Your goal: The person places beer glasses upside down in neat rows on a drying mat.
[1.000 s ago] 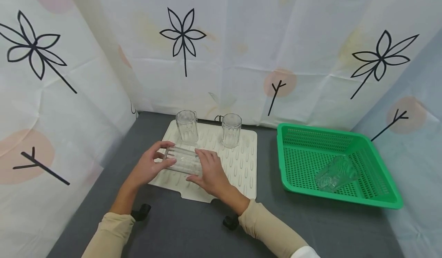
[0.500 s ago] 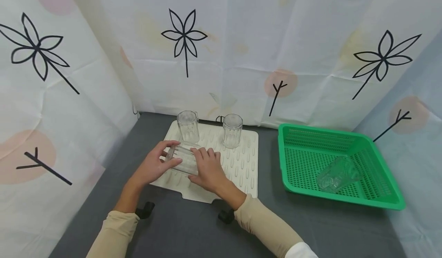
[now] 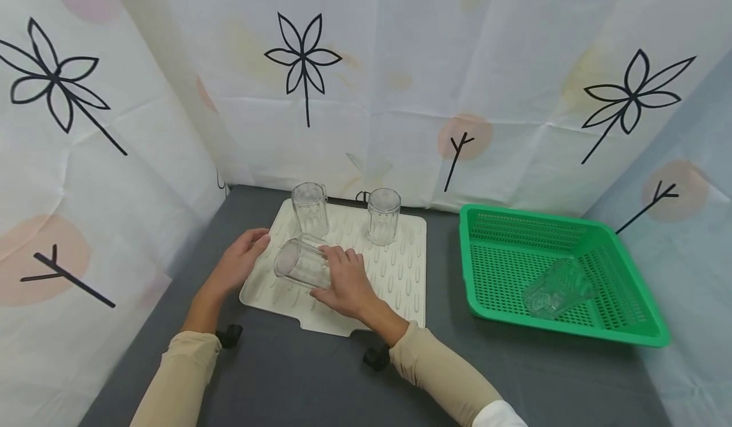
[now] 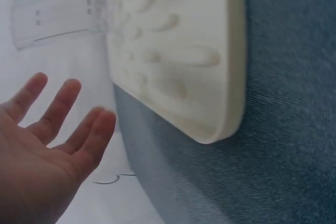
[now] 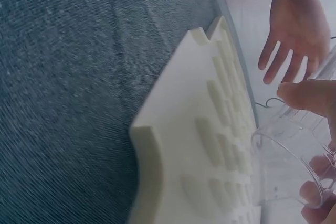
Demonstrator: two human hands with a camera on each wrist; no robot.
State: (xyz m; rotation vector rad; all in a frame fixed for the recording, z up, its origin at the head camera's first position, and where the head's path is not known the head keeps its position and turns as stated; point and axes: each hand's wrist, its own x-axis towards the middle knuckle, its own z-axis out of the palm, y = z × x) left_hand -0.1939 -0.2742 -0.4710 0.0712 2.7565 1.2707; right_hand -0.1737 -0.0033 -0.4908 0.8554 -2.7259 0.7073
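A clear drinking glass (image 3: 302, 264) lies tipped on its side above the cream ridged drying mat (image 3: 394, 281), its far end pointing left. My right hand (image 3: 347, 284) grips it near its right end. In the right wrist view the thumb and fingertips curl round the glass (image 5: 286, 163) close to its rim. My left hand (image 3: 236, 263) is beside the mat's left edge, apart from the glass. Its fingers are spread and hold nothing in the left wrist view. Two more clear glasses stand on the mat's back part, one at left (image 3: 311, 211) and one at right (image 3: 383, 217).
At the right stands a green perforated basket (image 3: 474, 262) with another clear glass (image 3: 557, 287) lying in it. A dark grey cloth (image 3: 297, 382) covers the table. White patterned curtains (image 3: 400, 65) rise behind and at both sides.
My left hand has let go of the glass's left end and moved left, off it. The right hand still holds the glass, whose left end now shows uncovered.
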